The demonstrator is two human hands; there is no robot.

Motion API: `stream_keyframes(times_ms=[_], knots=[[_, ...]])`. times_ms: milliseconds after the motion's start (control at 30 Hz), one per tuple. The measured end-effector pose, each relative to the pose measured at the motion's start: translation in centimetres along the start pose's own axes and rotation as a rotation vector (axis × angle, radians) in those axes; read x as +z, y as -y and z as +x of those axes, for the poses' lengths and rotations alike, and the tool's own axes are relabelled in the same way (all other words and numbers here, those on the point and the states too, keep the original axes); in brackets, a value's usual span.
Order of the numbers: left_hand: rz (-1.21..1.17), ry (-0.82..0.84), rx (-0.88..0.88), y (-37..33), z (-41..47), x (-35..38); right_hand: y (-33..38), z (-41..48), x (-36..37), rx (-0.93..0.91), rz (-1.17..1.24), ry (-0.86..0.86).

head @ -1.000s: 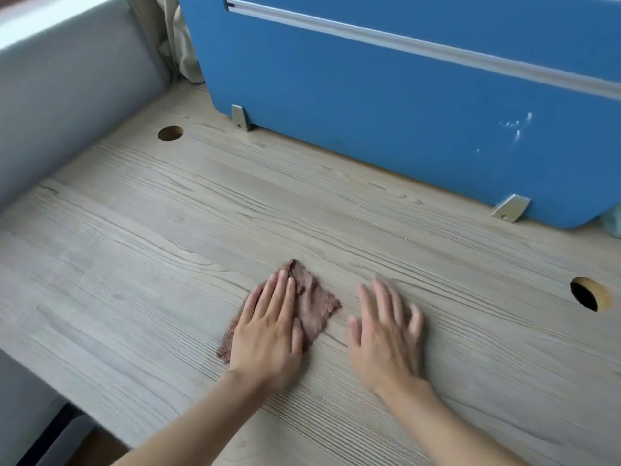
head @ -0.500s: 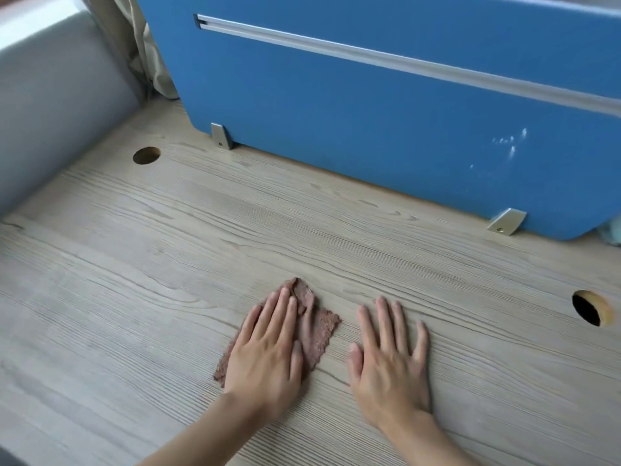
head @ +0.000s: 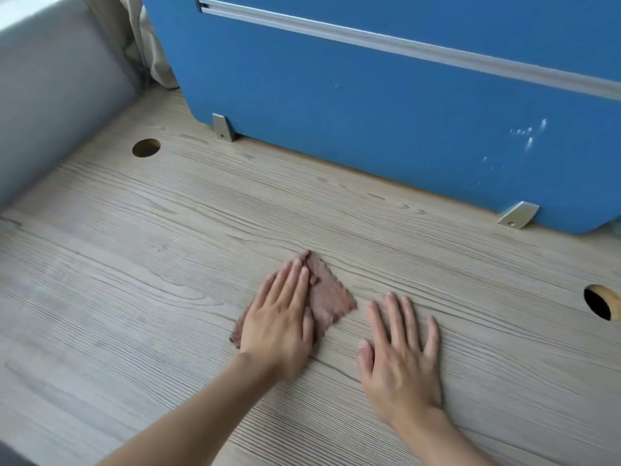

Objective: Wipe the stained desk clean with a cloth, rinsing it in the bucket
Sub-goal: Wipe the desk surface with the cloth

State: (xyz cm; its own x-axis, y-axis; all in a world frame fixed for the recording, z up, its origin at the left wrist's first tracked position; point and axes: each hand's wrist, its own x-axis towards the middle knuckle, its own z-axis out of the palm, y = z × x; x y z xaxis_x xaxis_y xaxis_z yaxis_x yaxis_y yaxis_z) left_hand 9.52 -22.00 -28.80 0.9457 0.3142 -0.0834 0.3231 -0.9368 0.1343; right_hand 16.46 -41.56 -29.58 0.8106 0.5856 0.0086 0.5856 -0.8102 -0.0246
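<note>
Straight fingers (head: 289, 280) of the left hand (head: 279, 324) press flat on the brown cloth (head: 331, 299), which pokes out rightward; the right hand (head: 401, 358) lies flat on the desk (head: 134, 264) just beside it.

We list: table (head: 168, 264), matt grey wood-grain; cloth (head: 331, 297), nubby brown fabric; partition panel (head: 369, 105), matt blue; brackets (head: 517, 215), brushed metal.

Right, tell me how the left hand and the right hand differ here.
The left hand presses flat on the brown cloth; the right hand lies on the bare desk. The left hand's fingers lie close together; the right hand's are slightly spread. The left hand reaches farther up the desk than the right hand. Both are palm-down with straight fingers.
</note>
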Motion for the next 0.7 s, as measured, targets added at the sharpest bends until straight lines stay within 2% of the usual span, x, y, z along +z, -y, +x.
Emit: stream_keyframes(times_ms=[67,133,233,300,400,500,633,700], knots=[[-0.013,-0.017,-0.109,0.1,1.2,0.0,0.0,0.0,0.0,0.000,-0.004,-0.003],[-0.011,-0.023,-0.128,-1.1,0.9,0.1,-0.1,0.0,0.1,-0.001,-0.001,-0.004],[-0.016,0.025,0.040,-2.1,-0.9,0.8,-0.1,0.0,0.1,0.006,0.011,0.000],[-0.017,0.042,0.085,-1.3,-0.7,0.3,-0.2,0.5,-0.2,-0.018,0.013,0.000],[0.005,0.012,-0.016,-0.2,1.8,-0.3,-0.9,3.0,-0.5,0.039,0.053,-0.051],[-0.014,0.004,-0.111,-0.6,2.5,0.0,-1.0,5.0,0.0,0.134,0.050,-0.033],[-0.007,0.050,0.085,-0.8,0.8,0.3,-0.7,5.4,0.7,0.140,0.022,-0.001],[-0.004,0.039,0.124,-0.1,1.4,0.1,-0.7,5.2,0.6,0.137,0.009,-0.006]])
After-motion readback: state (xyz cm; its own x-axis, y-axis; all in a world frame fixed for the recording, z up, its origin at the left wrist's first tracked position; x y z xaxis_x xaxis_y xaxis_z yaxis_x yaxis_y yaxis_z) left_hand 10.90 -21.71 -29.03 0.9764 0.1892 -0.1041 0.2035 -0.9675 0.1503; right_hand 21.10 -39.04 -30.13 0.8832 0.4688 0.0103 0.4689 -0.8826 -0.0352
